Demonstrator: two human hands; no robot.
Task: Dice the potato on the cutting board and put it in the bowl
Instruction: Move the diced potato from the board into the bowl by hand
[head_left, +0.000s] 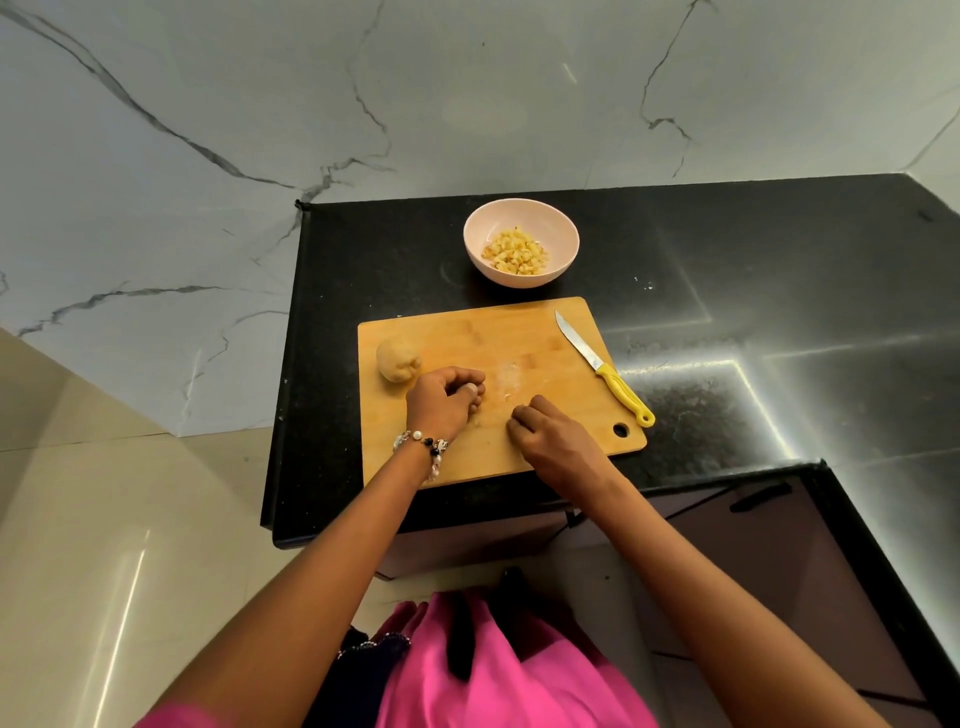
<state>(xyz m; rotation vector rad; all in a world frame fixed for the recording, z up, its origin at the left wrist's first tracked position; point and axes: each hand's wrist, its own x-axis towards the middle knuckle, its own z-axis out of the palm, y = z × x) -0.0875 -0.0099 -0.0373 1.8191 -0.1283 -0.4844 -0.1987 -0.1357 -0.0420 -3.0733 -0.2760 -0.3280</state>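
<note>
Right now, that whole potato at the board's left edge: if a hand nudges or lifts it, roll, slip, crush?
The potato looks rounded and lumpy, so a nudge would probably make it wobble or roll unevenly on the flat cutting board. It seems peeled and pale, so likely damp and a bit slippery. It looks solid, probably rigid and not easily crushed.

Single head cam, steep downward look, close over cutting board (498, 384), counter (753, 291) ahead, wide-angle

A home kitchen — black stone worktop (779, 312) at centre frame, marble-veined wall (260, 104) across the top, cupboard fronts (753, 545) lower right, wooden cutting board (467, 338) and yellow-handled knife (605, 369).
</note>
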